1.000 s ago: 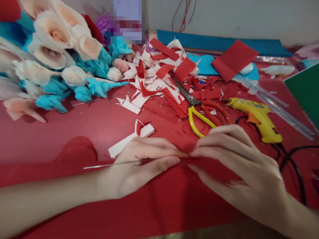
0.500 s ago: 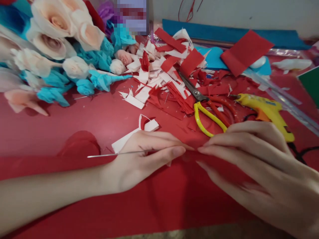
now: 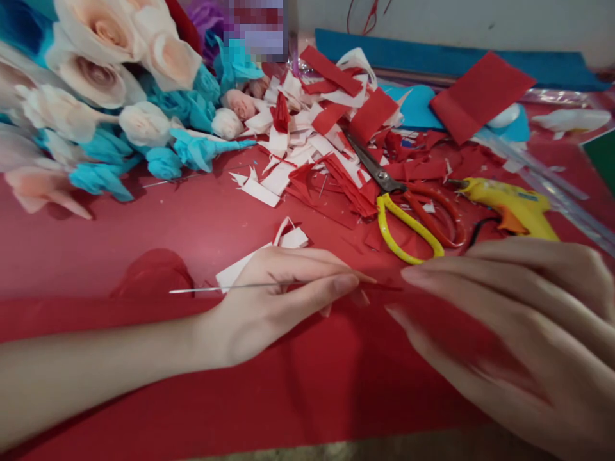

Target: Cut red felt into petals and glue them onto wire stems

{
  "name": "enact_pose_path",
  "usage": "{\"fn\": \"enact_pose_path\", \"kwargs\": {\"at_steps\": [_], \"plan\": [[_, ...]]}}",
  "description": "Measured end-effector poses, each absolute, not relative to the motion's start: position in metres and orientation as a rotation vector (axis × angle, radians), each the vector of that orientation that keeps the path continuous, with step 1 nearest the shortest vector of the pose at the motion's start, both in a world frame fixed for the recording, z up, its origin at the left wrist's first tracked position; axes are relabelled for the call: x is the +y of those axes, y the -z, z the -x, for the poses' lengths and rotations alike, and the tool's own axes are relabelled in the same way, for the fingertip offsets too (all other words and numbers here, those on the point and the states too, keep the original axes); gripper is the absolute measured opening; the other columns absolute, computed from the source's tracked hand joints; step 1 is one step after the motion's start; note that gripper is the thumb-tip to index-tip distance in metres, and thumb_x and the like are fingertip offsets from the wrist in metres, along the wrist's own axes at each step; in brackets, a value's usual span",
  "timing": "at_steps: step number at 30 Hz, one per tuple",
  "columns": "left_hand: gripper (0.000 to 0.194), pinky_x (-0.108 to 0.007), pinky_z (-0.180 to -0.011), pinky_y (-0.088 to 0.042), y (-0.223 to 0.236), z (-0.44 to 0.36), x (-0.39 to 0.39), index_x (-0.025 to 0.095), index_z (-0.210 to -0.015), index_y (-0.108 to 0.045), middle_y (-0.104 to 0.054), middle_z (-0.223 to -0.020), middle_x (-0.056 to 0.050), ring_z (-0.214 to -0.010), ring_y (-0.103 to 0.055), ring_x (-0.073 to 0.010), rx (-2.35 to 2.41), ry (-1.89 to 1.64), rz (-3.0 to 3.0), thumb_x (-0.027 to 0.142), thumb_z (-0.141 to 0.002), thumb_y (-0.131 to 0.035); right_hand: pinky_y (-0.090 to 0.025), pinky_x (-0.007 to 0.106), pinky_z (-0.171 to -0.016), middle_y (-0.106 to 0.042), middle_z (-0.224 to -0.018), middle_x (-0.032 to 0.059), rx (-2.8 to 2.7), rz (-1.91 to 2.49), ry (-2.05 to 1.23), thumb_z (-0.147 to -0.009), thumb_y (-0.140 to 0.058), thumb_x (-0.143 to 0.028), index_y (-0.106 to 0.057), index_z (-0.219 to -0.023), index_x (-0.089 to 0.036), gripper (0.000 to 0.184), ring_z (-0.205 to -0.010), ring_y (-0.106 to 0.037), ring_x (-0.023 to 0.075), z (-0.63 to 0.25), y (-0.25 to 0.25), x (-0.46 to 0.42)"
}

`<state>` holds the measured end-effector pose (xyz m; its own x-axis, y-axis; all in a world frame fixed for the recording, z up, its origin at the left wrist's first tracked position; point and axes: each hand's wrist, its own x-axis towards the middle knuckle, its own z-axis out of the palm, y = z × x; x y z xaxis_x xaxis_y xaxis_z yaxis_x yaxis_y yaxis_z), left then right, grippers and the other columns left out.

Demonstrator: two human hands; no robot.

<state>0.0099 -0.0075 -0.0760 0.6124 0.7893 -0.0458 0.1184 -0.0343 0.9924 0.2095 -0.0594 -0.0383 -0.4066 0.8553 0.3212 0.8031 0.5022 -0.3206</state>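
A thin metal wire [image 3: 198, 291] lies nearly level across my left hand [image 3: 283, 301], pinched between thumb and fingers. Its back end sticks out past the wrist, and a narrow red tip [image 3: 390, 287] shows beyond the fingertips. My right hand [image 3: 514, 320] is just to the right of that tip, thumb and fingers apart, with nothing visible between them. A folded white paper piece [image 3: 236, 271] lies partly hidden behind my left hand. Left of it rests a round red piece [image 3: 156, 275]. Yellow-and-red-handled scissors [image 3: 408, 227] lie beyond my right fingers.
Red and white paper scraps [image 3: 307, 160] are heaped at the back middle. Paper flowers [image 3: 158, 125] in cream, pink and blue crowd the back left. A yellow glue gun [image 3: 514, 203] lies at the right, partly behind my right hand. A blue roll [image 3: 446, 59] runs along the wall.
My right hand has drawn slightly to the right and its thumb and fingers have parted, uncovering the red tip. My left hand keeps its pinch on the wire, nearly in place.
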Motion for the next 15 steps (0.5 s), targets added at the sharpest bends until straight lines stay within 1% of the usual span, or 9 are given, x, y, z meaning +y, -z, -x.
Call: {"fn": "enact_pose_path", "kwargs": {"at_steps": [3, 5, 10, 15], "plan": [[0.028, -0.021, -0.053, -0.045, 0.0747, -0.0106, -0.007, 0.015, -0.062, -0.064, -0.064, -0.064, -0.003, -0.059, -0.057, -0.0125, 0.784, -0.633, -1.574, 0.026, -0.084, -0.05, -0.05, 0.036, -0.066, -0.065, -0.077, 0.0022, -2.31, 1.382, -0.187, -0.078, -0.057, -0.025, -0.062, -0.096, -0.028, 0.019, -0.077, -0.059, 0.022, -0.2096, 0.0355, -0.0536], [0.029, -0.021, -0.053, -0.045, 0.0738, -0.0112, -0.0067, 0.015, -0.06, -0.063, -0.064, -0.065, -0.004, -0.058, -0.056, -0.0124, 0.773, -0.625, -1.579, 0.025, -0.084, -0.049, -0.05, 0.034, -0.065, -0.064, -0.077, 0.0024, -2.299, 1.408, -0.226, -0.079, -0.055, -0.023, -0.062, -0.095, -0.027, 0.018, -0.076, -0.059, 0.0211, -0.209, 0.037, -0.0523], [0.027, -0.02, -0.055, -0.046, 0.0737, -0.0115, -0.0068, 0.015, -0.062, -0.063, -0.064, -0.068, -0.004, -0.061, -0.058, -0.0124, 0.737, -0.597, -1.557, 0.023, -0.084, -0.049, -0.05, 0.032, -0.066, -0.064, -0.079, 0.002, -2.273, 1.397, -0.301, -0.079, -0.053, -0.019, -0.06, -0.093, -0.027, 0.018, -0.077, -0.059, 0.019, -0.2063, 0.041, -0.0541], [0.026, -0.019, -0.053, -0.045, 0.0754, -0.0111, -0.0076, 0.014, -0.065, -0.063, -0.062, -0.065, -0.003, -0.059, -0.056, -0.0112, 0.754, -0.593, -1.575, 0.024, -0.084, -0.049, -0.05, 0.032, -0.066, -0.064, -0.081, 0.002, -2.294, 1.377, -0.255, -0.079, -0.053, -0.019, -0.059, -0.095, -0.027, 0.019, -0.076, -0.059, 0.0184, -0.2051, 0.0398, -0.0561]]}}
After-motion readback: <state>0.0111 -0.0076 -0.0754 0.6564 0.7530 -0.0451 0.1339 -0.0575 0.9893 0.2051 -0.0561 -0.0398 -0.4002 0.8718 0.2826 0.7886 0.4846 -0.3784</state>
